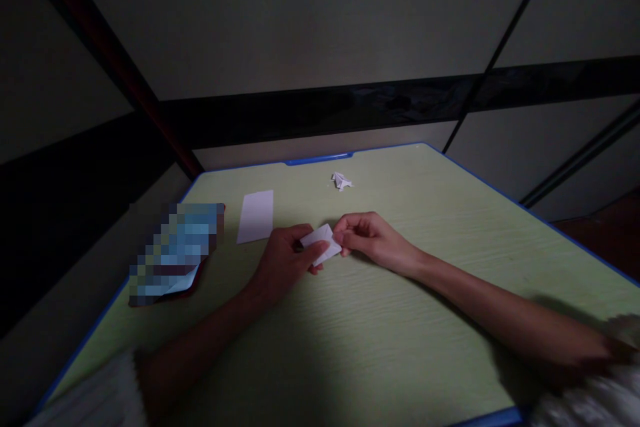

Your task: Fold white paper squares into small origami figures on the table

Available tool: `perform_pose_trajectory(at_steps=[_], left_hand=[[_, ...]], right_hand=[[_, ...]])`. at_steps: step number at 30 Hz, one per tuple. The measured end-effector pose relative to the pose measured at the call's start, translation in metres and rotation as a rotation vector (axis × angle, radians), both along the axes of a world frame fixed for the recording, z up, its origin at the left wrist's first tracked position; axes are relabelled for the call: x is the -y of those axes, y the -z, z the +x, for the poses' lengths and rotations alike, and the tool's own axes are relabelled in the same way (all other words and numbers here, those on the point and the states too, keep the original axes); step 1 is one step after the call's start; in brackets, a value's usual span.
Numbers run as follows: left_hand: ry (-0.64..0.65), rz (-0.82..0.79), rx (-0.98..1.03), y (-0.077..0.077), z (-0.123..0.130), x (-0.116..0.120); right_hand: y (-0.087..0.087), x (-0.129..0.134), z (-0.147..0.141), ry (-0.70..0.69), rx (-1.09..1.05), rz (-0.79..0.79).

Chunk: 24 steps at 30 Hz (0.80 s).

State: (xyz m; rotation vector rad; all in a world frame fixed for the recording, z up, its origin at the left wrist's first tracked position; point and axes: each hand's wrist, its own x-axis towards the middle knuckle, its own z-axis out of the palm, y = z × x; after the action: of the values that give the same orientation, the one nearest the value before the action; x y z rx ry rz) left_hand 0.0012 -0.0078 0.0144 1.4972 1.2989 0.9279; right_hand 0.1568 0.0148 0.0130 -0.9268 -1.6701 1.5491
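Observation:
A small piece of folded white paper (320, 238), creased into a rough square, is held between both hands a little above the table. My left hand (287, 253) grips it from the left, thumb lying across its face and fingers underneath. At its right corner my right hand (367, 237) pinches the edge between thumb and fingertips. Beyond the hands lies a small folded paper figure (341, 181) with pointed limbs, like an origami frog. A flat white sheet of paper (256, 216) rests to the left of the held piece.
At the table's left edge lies a tablet-like device (180, 253) in a dark red case, its screen blurred out. The pale green table (425, 333) has a blue rim. Cabinet panels (310, 20) with a glossy black band stand right behind it.

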Motion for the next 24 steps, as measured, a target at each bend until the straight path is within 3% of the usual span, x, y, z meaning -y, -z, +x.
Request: perform_pose_trajectory(at_steps=[17,24], left_hand=[[0.102,0.013,-0.027,0.0036,0.0022,-0.0019],[0.153,0.04,-0.05,0.0039,-0.0013,-0.0017]], right_hand=[[0.0043,0.0084,0.0024,-0.034,0.263,0.412],[0.0037,0.0082,0.0027,-0.029,0.271,0.383]])
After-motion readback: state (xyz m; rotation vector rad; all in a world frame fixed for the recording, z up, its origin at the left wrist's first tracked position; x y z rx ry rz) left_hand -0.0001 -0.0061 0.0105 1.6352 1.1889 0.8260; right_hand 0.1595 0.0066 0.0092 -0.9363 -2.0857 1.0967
